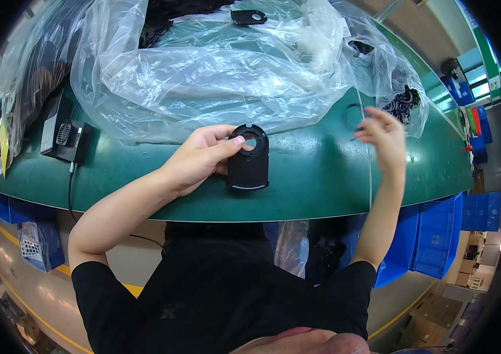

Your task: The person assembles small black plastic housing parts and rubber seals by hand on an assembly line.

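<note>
My left hand (200,154) grips a flat black plastic part (249,170) above the near side of the green table. The part has a round opening at its far end and a rounded near edge. My left thumb lies across the rim of that opening; the other fingers are partly hidden behind the part. Off to the right, my right hand (385,140) is raised over the table with its fingertips pinched together, smeared by motion. A thin dark ring (352,106), also blurred, appears at those fingertips.
A large clear plastic bag (221,85) covers the table's far side, with a similar black part (248,17) there. Small black pieces (404,105) lie in another bag at right. A black device (72,141) with a cable stands at left. Blue bins (439,236) sit below the right edge.
</note>
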The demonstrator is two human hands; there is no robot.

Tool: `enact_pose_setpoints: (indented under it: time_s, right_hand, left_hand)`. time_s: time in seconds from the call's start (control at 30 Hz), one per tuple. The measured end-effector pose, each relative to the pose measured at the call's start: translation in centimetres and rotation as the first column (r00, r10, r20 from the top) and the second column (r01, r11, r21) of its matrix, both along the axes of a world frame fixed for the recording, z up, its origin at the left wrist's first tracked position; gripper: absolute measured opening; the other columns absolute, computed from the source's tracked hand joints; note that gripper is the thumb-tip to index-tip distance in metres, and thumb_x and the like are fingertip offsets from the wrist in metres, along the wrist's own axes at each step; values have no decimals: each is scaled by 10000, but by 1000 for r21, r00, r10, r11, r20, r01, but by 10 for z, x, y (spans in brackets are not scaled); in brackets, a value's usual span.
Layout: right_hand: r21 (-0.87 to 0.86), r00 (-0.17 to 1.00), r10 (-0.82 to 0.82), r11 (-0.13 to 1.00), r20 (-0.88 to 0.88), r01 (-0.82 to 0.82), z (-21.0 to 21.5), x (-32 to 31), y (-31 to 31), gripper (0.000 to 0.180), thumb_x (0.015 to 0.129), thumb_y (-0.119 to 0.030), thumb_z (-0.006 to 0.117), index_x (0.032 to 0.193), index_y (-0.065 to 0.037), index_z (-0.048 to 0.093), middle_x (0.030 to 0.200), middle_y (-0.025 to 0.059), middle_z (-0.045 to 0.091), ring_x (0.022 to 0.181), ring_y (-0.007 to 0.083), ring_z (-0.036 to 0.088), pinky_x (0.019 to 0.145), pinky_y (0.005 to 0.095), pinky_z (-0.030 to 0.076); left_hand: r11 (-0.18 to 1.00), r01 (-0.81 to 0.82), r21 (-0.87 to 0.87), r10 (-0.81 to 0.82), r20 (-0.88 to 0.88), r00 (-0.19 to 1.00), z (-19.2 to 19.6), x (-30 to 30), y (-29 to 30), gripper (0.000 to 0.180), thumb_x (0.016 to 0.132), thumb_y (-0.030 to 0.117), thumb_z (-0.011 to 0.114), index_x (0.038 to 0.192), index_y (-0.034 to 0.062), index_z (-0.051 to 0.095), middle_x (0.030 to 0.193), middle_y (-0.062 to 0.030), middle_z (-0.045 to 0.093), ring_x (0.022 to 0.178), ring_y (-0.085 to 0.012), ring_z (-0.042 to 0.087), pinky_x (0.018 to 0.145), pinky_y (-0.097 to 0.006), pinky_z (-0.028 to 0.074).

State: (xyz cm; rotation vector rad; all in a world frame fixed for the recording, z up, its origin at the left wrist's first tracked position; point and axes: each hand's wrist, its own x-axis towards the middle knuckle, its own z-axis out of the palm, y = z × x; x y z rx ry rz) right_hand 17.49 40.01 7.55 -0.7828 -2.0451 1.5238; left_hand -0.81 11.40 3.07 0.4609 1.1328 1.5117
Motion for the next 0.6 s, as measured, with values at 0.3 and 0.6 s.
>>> enact_pose_setpoints:
  time_s: [0.3, 0.6]
  right_hand:
    - [265, 912, 15, 955, 410, -135, -19, -18, -99, 214, 796, -133, 655, 731, 70, 629, 656, 122, 644, 531, 134, 624, 474, 235, 465]
    - [717, 936, 291, 608, 198, -340, -21, -17, -112, 377, 646, -83, 731, 985, 35, 615, 903, 171, 634, 807, 315, 596, 733, 357, 475]
  left_hand:
    - [1000, -10, 16, 11, -32, 999, -2, 0, 0, 319, 916, 214, 496, 1167, 18, 480, 1046, -67, 597, 916, -129, 596, 769, -302, 513]
    - [998, -53, -27, 53, -10, 999, 2, 2, -1, 227, 914, 190, 493, 1090, 49, 481, 1029, -74, 602, 896, -132, 604, 758, -295, 513]
